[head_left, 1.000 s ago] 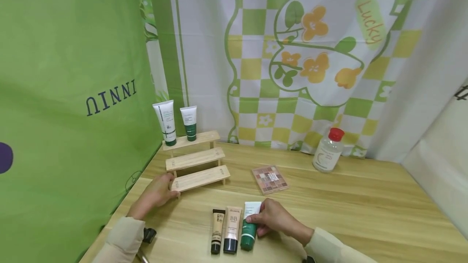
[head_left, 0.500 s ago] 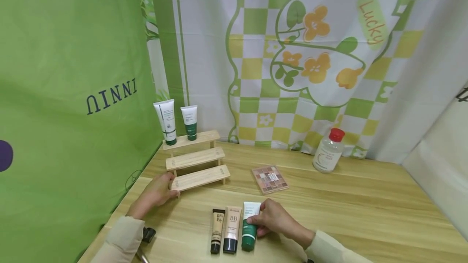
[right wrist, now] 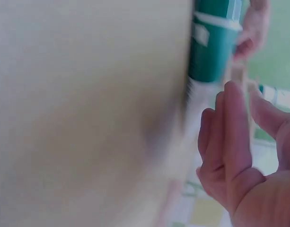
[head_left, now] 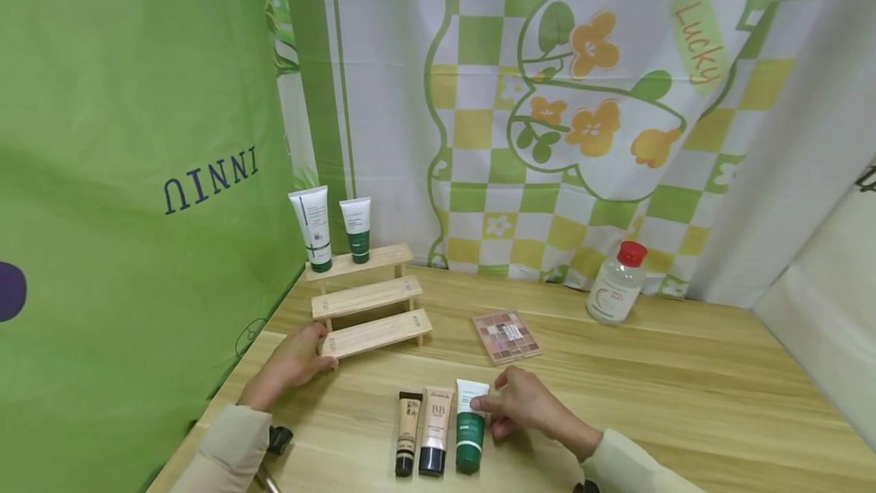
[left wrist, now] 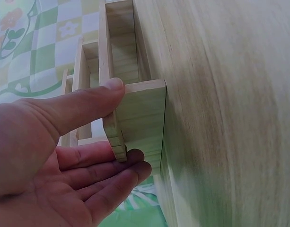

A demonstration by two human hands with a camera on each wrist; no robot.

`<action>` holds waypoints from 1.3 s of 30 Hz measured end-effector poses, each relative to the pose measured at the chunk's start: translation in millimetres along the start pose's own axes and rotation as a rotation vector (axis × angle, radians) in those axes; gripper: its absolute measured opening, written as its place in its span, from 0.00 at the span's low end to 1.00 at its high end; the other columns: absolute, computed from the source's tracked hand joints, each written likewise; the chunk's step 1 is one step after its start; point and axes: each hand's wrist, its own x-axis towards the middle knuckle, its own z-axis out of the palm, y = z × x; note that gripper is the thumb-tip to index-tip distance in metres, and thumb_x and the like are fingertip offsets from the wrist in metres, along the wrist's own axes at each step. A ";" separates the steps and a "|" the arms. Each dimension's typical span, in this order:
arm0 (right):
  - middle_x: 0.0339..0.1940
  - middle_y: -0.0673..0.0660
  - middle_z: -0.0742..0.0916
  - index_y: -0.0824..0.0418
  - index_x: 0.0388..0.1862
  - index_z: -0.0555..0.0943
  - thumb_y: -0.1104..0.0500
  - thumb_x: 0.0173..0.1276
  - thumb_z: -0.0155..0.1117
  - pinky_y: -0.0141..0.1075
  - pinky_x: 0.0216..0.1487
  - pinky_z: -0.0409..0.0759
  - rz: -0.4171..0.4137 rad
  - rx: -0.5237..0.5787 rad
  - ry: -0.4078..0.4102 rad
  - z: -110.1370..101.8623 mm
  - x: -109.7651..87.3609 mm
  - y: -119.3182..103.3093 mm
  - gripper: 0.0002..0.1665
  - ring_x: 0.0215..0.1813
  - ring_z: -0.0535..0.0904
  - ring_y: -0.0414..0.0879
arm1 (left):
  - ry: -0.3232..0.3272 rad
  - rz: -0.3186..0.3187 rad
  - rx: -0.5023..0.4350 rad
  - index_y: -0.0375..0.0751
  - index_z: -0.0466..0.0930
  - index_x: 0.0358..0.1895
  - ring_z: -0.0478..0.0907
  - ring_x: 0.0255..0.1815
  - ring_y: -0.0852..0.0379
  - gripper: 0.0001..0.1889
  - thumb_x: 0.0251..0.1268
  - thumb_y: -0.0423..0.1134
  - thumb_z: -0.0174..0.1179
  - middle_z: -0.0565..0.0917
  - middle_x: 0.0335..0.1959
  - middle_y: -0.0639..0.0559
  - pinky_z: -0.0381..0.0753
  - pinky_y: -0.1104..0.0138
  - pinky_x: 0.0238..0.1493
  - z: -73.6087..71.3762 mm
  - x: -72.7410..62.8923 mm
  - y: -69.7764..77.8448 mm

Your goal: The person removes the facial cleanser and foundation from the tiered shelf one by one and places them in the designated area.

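My left hand [head_left: 299, 358] grips the near left end of the lowest step of a three-step wooden rack [head_left: 376, 333]. In the left wrist view, the thumb lies over the plank [left wrist: 115, 127] and the fingers are under its edge. My right hand [head_left: 523, 405] is at the right side of a white-and-green squeeze tube [head_left: 470, 432], its thumb tip overlapping the white part in the head view. Seen from the right wrist, its fingers [right wrist: 235, 137] are extended and spread from the thumb, with nothing between. Left of that tube lie a BB cream tube [head_left: 435, 432] and a slim beige tube [head_left: 407, 432].
On the rack's top step stand a tall white tube [head_left: 312, 228] and a shorter white-and-green tube [head_left: 357, 230]. An eyeshadow palette [head_left: 506, 337] lies mid-table. Farther back right is a clear bottle [head_left: 614, 287] with a red cap. Curtains border the table [head_left: 671, 371].
My right hand has loosened from the white-and-green tube and shifted slightly right and away from me. The tube moved a little right. My left hand stays on the rack.
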 end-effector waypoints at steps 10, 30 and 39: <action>0.40 0.62 0.86 0.71 0.54 0.73 0.55 0.66 0.68 0.40 0.39 0.85 -0.373 -0.135 0.248 -33.9 39.2 -27.4 0.26 0.40 0.84 0.52 | -0.006 -0.020 0.012 0.30 0.77 0.47 0.79 0.41 0.46 0.23 0.49 0.36 0.74 0.82 0.40 0.40 0.80 0.50 0.47 0.7 1.0 -1.0; 0.70 0.65 0.73 0.67 0.74 0.59 0.46 0.71 0.62 0.48 0.66 0.72 -0.345 -0.070 0.300 47.6 172.1 -179.7 0.42 0.68 0.71 0.59 | 0.007 -0.004 0.075 0.29 0.76 0.47 0.80 0.41 0.44 0.23 0.50 0.36 0.74 0.82 0.39 0.39 0.81 0.50 0.46 -3.7 -1.5 -3.9; 0.74 0.66 0.67 0.67 0.77 0.52 0.44 0.70 0.62 0.48 0.70 0.67 -0.230 -0.001 0.372 65.1 202.2 -202.7 0.48 0.73 0.64 0.58 | 0.011 -0.002 0.062 0.31 0.76 0.45 0.79 0.37 0.48 0.22 0.49 0.37 0.74 0.81 0.35 0.44 0.81 0.52 0.43 2.0 -0.6 -1.2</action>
